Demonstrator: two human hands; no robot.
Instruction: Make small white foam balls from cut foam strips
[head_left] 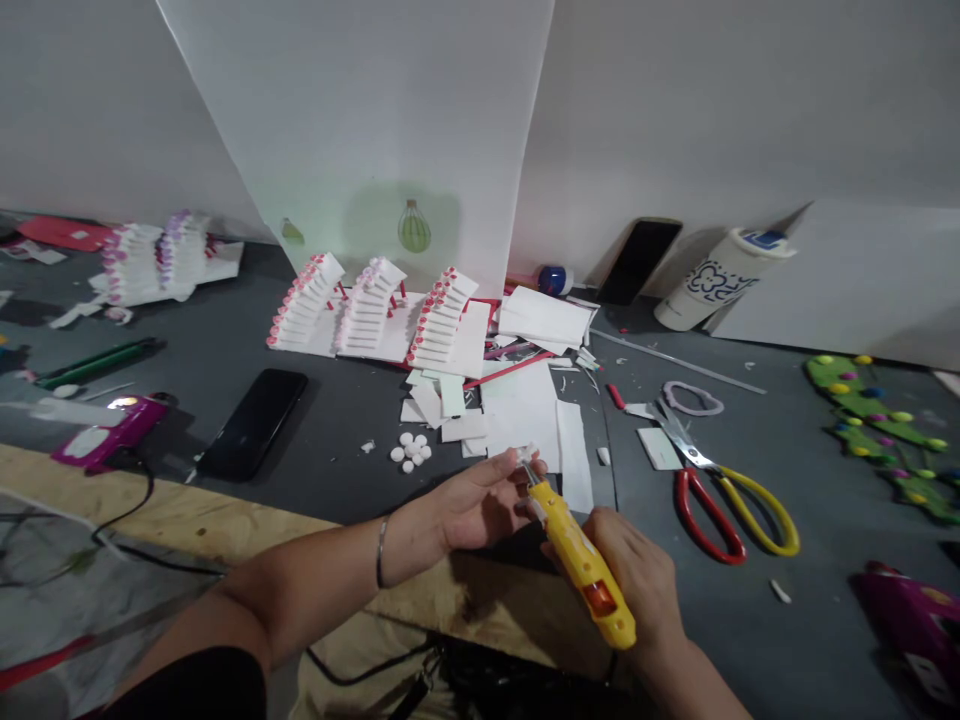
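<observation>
The hot glue gun [574,545] over the surface's near edge is coloured bright yellow, broken by an orange-red patch [600,598]. The surface [345,425] is coloured dark grey and bordered in pale wood-brown along that edge. The scissors [696,456] are fitted with one red and one yellow handle. Near the far edge, the white cup [724,282] is patterned in dark blue loops. The green strips [881,408] are dotted with yellow, purple and blue.
</observation>
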